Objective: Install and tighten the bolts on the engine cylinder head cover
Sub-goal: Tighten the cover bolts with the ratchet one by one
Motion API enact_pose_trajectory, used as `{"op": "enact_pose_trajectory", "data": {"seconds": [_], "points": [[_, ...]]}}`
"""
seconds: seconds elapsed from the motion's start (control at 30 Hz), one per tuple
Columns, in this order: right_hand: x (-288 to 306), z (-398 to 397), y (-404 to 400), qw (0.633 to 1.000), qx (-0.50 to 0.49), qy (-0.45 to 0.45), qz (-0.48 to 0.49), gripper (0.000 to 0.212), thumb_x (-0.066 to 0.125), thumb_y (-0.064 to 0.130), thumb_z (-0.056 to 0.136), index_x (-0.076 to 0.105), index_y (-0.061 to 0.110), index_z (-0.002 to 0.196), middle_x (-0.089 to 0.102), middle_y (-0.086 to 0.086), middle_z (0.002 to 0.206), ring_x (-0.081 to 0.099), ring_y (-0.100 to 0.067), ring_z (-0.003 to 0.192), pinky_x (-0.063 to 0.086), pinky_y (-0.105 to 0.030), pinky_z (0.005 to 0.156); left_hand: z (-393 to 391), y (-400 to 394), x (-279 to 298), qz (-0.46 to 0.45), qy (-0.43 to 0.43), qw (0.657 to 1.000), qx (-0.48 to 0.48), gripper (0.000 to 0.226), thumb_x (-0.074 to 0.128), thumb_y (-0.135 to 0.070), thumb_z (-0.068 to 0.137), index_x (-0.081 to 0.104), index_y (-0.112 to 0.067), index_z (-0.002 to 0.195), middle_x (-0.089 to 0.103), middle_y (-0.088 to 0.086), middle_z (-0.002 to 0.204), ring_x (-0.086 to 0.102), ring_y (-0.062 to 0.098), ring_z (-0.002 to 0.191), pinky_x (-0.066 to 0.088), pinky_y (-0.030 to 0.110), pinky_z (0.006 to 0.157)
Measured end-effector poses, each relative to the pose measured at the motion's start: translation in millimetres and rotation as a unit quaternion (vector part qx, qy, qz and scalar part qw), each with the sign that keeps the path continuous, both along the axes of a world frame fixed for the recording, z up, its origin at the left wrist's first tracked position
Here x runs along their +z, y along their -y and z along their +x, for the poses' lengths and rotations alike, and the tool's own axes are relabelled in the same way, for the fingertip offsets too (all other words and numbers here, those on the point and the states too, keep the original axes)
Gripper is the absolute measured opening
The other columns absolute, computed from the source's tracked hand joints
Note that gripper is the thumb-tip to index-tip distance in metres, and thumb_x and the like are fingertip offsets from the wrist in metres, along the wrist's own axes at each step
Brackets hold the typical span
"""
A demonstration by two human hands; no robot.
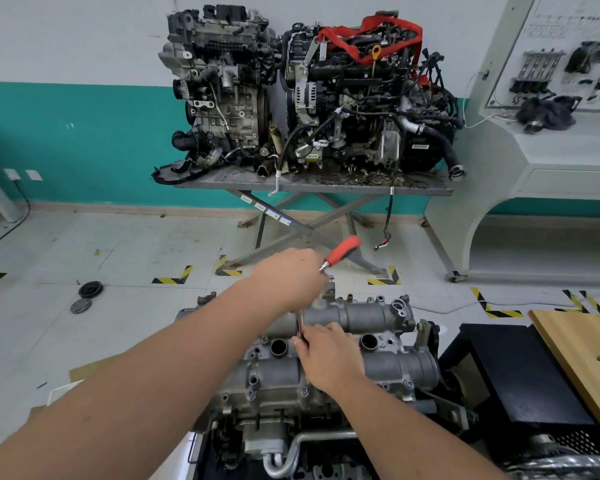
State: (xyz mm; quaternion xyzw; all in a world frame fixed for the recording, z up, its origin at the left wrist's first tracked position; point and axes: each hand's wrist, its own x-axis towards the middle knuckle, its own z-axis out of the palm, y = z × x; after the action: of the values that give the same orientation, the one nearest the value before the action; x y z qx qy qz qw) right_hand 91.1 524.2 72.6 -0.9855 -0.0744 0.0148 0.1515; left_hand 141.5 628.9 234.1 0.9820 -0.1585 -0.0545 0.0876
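The grey cylinder head cover [371, 317] lies on top of the engine in front of me, with round openings and several small bolts along its edges. My left hand [291, 275] grips a ratchet wrench with a red handle [342, 251], which sticks up to the right over the cover's far side. My right hand [326, 355] rests on the middle of the cover, its fingertips holding the ratchet's metal extension [300, 323] where it comes down between the two cam housings. The bolt under the tool is hidden by my hands.
Two engines stand on a grey lift table [309, 187] at the back wall. A white training panel console [551, 133] is at the right. A wooden board [582, 351] and black box [520, 372] sit close at the right. Round black parts [85, 296] lie on the floor left.
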Motion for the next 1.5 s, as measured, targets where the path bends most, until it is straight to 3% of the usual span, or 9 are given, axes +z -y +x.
{"op": "enact_pose_trajectory", "data": {"seconds": [0.23,0.37,0.63,0.8,0.97,1.2,1.3,1.43,1.5], "points": [[1.0,-1.5,-0.4,1.0,-0.015,-0.012,0.016,0.031,0.033,0.049,0.102,0.057,0.029,0.102,0.064,0.004,0.102,0.057,-0.021,0.103,0.039,-0.039,0.074,-19.8,-20.0,-55.8,-0.106,0.441,0.882,-0.131,0.048,0.051,-0.054,0.089,0.063,-0.015,0.063,0.063,0.004,0.087,0.06,0.027,0.08,0.044,0.038,0.069],[1.4,-1.3,-0.2,0.999,-0.026,-0.011,0.031,0.028,0.036,0.041,0.099,0.059,0.026,0.104,0.064,-0.001,0.105,0.056,-0.026,0.104,0.045,-0.041,0.085,-32.3,-6.7,-78.2,-0.431,0.2,0.88,0.013,0.042,0.045,-0.056,0.091,0.063,-0.018,0.094,0.059,-0.004,0.108,0.057,0.015,0.097,0.05,0.038,0.082],[1.5,-0.2,1.6,1.0,-0.019,-0.003,0.014,0.036,0.033,0.046,0.1,0.06,0.021,0.096,0.066,-0.001,0.1,0.053,-0.024,0.105,0.042,-0.04,0.08,-28.7,10.4,-69.7,-0.733,-0.147,0.642,0.17,0.06,0.033,-0.058,0.102,0.076,-0.024,0.076,0.067,0.008,0.067,0.061,0.017,0.06,0.048,0.036,0.072],[8.0,-3.5,6.3,0.979,-0.068,-0.05,0.185,0.028,0.041,0.04,0.096,0.058,0.025,0.079,0.065,0.002,0.09,0.059,-0.024,0.097,0.037,-0.035,0.07,-17.0,-2.0,-52.9,-0.682,-0.257,0.648,0.219,0.059,0.056,-0.061,0.092,0.069,-0.021,0.051,0.058,0.003,0.056,0.053,0.016,0.047,0.046,0.029,0.053],[69.1,24.9,1.0,0.71,-0.252,-0.187,0.631,0.055,0.038,0.064,0.097,0.07,0.021,0.084,0.071,-0.002,0.081,0.06,-0.018,0.07,0.044,-0.032,0.07,-16.8,1.3,-55.6,-0.638,-0.277,0.678,0.238,0.027,0.067,-0.033,0.092,0.066,-0.016,0.071,0.054,-0.003,0.048,0.041,0.009,0.038,0.032,0.019,0.038],[109.0,22.4,-12.0,0.661,-0.318,-0.204,0.648,0.017,0.06,0.023,0.093,0.069,0.016,0.08,0.067,-0.004,0.068,0.063,-0.023,0.062,0.051,-0.035,0.068,-23.5,21.5,-65.7,-0.614,-0.224,0.696,0.297,0.043,0.057,-0.029,0.096,0.064,-0.013,0.056,0.059,0.005,0.054,0.056,0.019,0.05,0.042,0.024,0.054],[110.7,19.7,-23.6,0.586,-0.351,-0.162,0.712,0.042,0.058,0.032,0.092,0.066,0.017,0.053,0.057,0.001,0.058,0.055,-0.017,0.052,0.043,-0.028,0.059,-23.7,24.9,-65.5,-0.626,-0.198,0.69,0.305,0.041,0.058,-0.036,0.094,0.067,-0.014,0.06,0.057,0.003,0.056,0.053,0.021,0.056,0.04,0.027,0.055],[113.9,10.8,-35.5,0.675,-0.304,-0.139,0.658,0.048,0.064,0.063,0.08,0.069,0.017,0.093,0.066,-0.006,0.082,0.067,-0.024,0.083,0.053,-0.041,0.086,-23.3,24.0,-66.0,-0.61,-0.213,0.723,0.247,0.037,0.049,-0.037,0.099,0.061,-0.018,0.07,0.054,-0.002,0.065,0.053,0.019,0.065,0.042,0.021,0.057],[111.7,11.0,-34.5,0.74,-0.27,-0.128,0.602,0.027,0.061,0.044,0.091,0.064,0.018,0.099,0.065,-0.009,0.088,0.065,-0.028,0.088,0.054,-0.043,0.083,-23.7,23.7,-67.4,-0.658,-0.255,0.662,0.25,0.036,0.05,-0.036,0.093,0.068,-0.018,0.067,0.053,0.002,0.063,0.051,0.02,0.067,0.039,0.025,0.063]]}}
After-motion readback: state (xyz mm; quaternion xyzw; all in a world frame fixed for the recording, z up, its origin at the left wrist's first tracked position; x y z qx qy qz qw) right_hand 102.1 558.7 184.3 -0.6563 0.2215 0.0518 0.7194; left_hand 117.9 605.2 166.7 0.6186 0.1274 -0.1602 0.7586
